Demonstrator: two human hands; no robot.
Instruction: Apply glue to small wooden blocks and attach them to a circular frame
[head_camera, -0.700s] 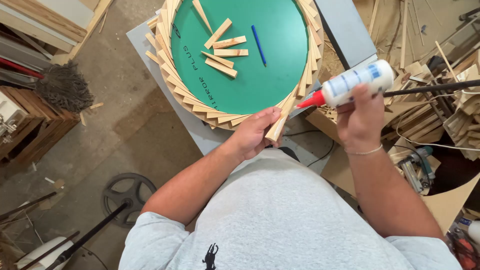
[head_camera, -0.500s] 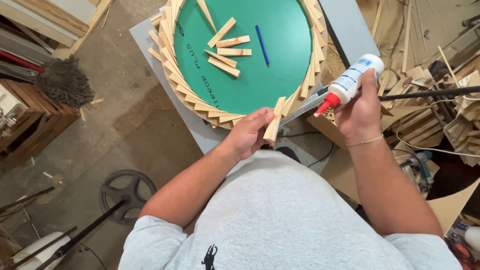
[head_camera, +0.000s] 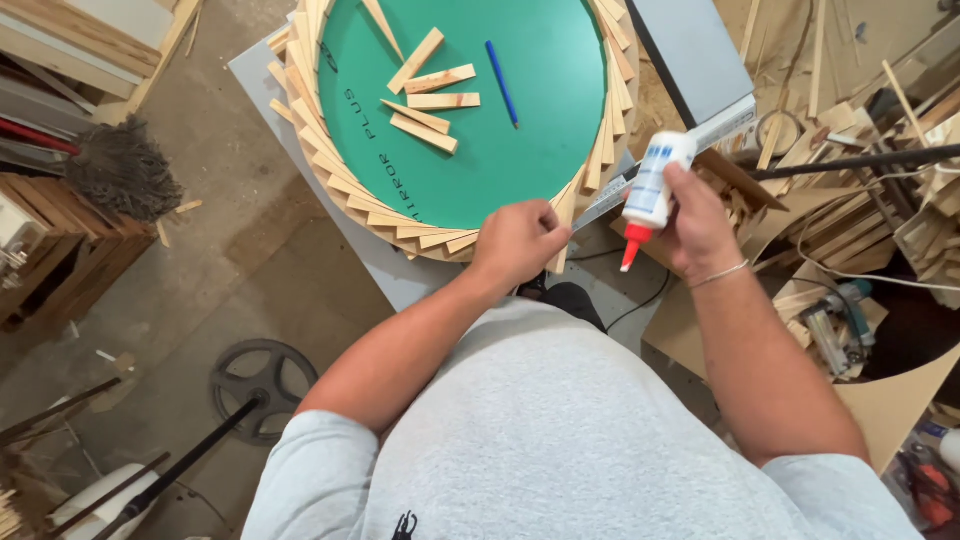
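Left hand: the left hand (head_camera: 518, 243) was curled closed around a wooden slat (head_camera: 562, 232) at the near edge of the ring, its fingers wrapped over the slat's upper part, the slat's lower end sticking out below the knuckles.
Right hand: the right hand (head_camera: 695, 222) was closed around a white glue bottle (head_camera: 652, 188), held tilted with its red nozzle (head_camera: 629, 252) pointing down and toward the slat, the tip close to the slat but apart from it.
Wooden slat: it stood nearly upright against the rim of the green disc, just beside the last slats of the ring.
Green disc: a round green disc (head_camera: 540, 150) lay flat on the grey counter (head_camera: 400, 280), with dark lettering near its left edge.
Ring of slats: short pale wooden slats (head_camera: 330, 175) were fanned edge to edge around the disc's rim, overlapping like scales on the left and near sides and up the right side.
Loose pieces: five loose wooden slats (head_camera: 430, 95) lay in a cluster on the disc, with a blue pencil (head_camera: 501, 69) just to their right.
Surroundings: a mop head (head_camera: 122, 172) rested on the floor at left, a dark wheel (head_camera: 262, 380) lay on the floor below the counter, and wood offcuts (head_camera: 860, 110) were piled at right.
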